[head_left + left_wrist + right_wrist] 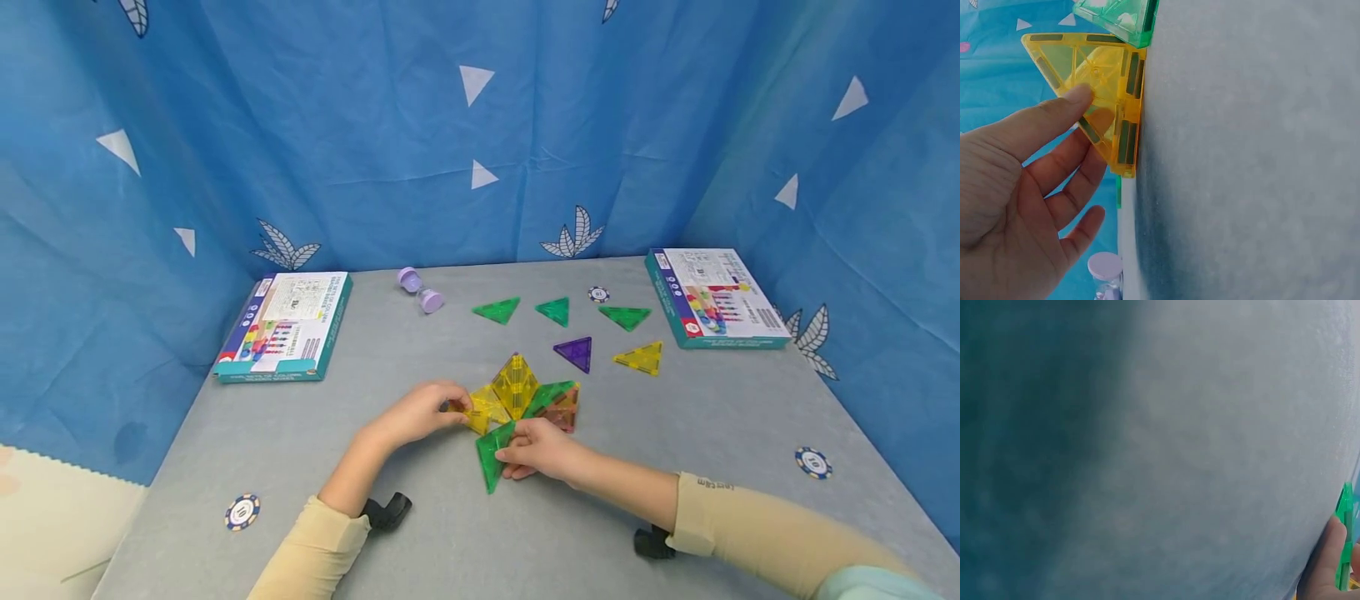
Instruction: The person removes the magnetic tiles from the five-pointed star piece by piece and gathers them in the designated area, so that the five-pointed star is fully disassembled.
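Noted at the middle of the grey table [450, 542]: a yellow tile cluster [516, 385], with pieces leaning together, presumably for mutual support; noted at its right side a green side tile [546, 397] and an orange tile [564, 410]; noted dark strips along the edges, likely magnets and a probable reason for edge-to-edge placing.

Found left hand [427, 414] half curled, pinching the near yellow tile [1063, 56] between thumb and forefinger, with lower fingers loosely bent; judged to be steadying it at the cluster's left end, against slipping or tipping.

Found right hand [543, 450] curled, gripping a green tile [489, 458], with thumb on the near face; held tilted in front of the cluster, upper corner near the yellow; cannot tell whether touching; judged to be gripped at one side to leave the far edges free; cannot confirm finger placing from the right wrist view, for want of more than a thumb and a green strip.

Recorded beyond the cluster, spaced apart: three green triangles [553, 311], purple triangle [576, 353], yellow triangle [641, 358]; probably set for easy reach; recorded farther back a lilac hourglass [420, 290], on its side.
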`<state>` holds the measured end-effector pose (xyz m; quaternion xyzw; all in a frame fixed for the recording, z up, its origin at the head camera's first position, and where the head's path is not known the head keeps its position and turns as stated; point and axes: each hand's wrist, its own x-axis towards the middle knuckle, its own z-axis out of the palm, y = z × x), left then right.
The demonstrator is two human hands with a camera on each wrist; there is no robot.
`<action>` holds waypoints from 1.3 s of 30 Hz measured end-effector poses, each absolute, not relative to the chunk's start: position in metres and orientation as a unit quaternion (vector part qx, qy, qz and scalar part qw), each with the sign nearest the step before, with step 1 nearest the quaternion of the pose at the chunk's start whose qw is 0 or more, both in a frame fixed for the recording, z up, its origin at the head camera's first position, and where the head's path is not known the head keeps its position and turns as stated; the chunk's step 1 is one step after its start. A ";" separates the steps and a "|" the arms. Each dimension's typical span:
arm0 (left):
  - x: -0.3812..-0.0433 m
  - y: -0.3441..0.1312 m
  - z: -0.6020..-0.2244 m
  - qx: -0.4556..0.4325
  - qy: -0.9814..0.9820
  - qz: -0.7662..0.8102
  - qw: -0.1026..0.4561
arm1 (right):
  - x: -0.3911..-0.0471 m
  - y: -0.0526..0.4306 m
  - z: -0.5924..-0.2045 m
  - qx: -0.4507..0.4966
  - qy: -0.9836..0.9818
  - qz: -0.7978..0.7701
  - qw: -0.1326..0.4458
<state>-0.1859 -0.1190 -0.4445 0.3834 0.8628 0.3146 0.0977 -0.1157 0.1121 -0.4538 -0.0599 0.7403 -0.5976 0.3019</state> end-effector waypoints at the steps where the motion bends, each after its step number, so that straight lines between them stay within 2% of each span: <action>1: -0.186 -0.120 -0.444 0.384 0.862 0.314 0.099 | -0.116 0.112 -0.454 -0.060 0.740 -0.598 0.303; 9: -0.186 -0.128 -0.439 0.390 0.856 0.318 0.124 | -0.119 0.107 -0.450 -0.062 0.738 -0.595 0.310; 13: -0.185 -0.136 -0.433 0.374 0.836 0.367 0.162 | -0.120 0.106 -0.450 -0.062 0.741 -0.593 0.310; 16: -0.187 -0.144 -0.428 0.344 0.825 0.420 0.155 | -0.119 0.107 -0.451 -0.062 0.739 -0.595 0.311; 18: -0.192 -0.148 -0.427 0.304 0.824 0.460 0.130 | -0.117 0.109 -0.452 -0.063 0.736 -0.598 0.312; 21: -0.205 -0.152 -0.429 0.192 0.806 0.550 0.105 | -0.116 0.111 -0.452 -0.068 0.733 -0.601 0.311; 25: -0.231 -0.150 -0.443 0.008 0.695 0.708 0.123 | -0.115 0.114 -0.452 -0.072 0.732 -0.604 0.308; 28: -0.253 -0.140 -0.455 -0.084 0.614 0.770 0.152 | -0.114 0.115 -0.452 -0.073 0.730 -0.605 0.308; 34: -0.286 -0.121 -0.466 -0.174 0.581 0.772 0.188 | -0.112 0.116 -0.452 -0.072 0.724 -0.611 0.312; 39: -0.296 -0.118 -0.463 -0.202 0.596 0.752 0.198 | -0.114 0.115 -0.451 -0.072 0.724 -0.612 0.310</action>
